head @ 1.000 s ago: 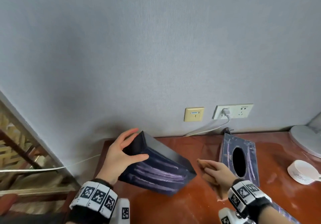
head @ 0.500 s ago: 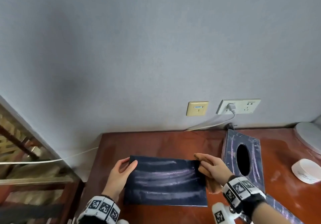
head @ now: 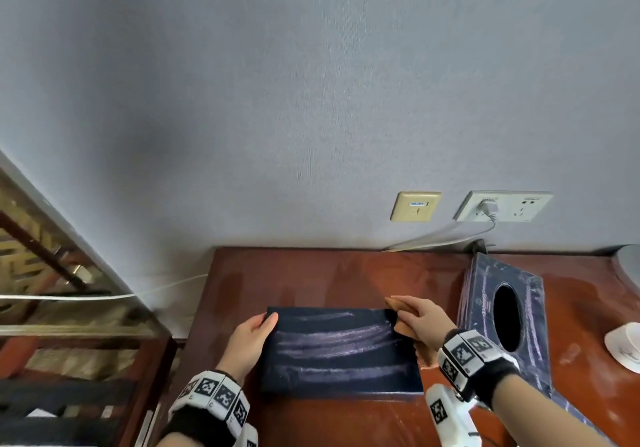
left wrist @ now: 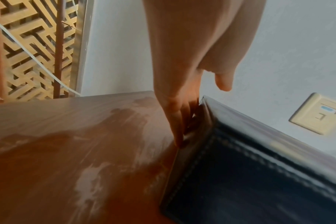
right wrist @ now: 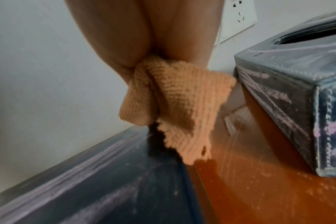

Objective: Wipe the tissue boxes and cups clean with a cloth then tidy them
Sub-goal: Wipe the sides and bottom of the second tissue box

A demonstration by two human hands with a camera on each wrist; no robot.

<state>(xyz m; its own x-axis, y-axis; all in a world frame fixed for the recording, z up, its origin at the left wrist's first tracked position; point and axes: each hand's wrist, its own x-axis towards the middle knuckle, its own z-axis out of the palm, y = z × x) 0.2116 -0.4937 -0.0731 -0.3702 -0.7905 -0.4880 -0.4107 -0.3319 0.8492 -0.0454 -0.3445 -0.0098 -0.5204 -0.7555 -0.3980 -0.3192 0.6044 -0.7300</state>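
Observation:
A dark navy tissue box (head: 341, 349) streaked with pale dust lies flat on the red-brown table (head: 329, 273). My left hand (head: 266, 322) steadies its left end: straight fingers (left wrist: 179, 128) press down the end of the box (left wrist: 249, 181), thumb above the top edge. My right hand (head: 415, 318) grips a folded orange cloth (right wrist: 175, 103) and holds it on the far right corner of the box (right wrist: 105, 189). A second navy tissue box (head: 505, 322) with an oval opening stands just to the right. A white cup (head: 627, 346) lies at the right edge.
The wall runs along the table's back, with a beige socket (head: 414, 205) and a white outlet (head: 502, 205) whose cable droops to the tabletop. A white round base (head: 628, 266) sits far right. A wooden lattice (head: 41, 273) stands to the left. The tabletop (right wrist: 259, 189) is dusty.
The box, held tilted in the air by my left hand a second ago, now lies flat on the table. My right hand brought the cloth onto its far right corner.

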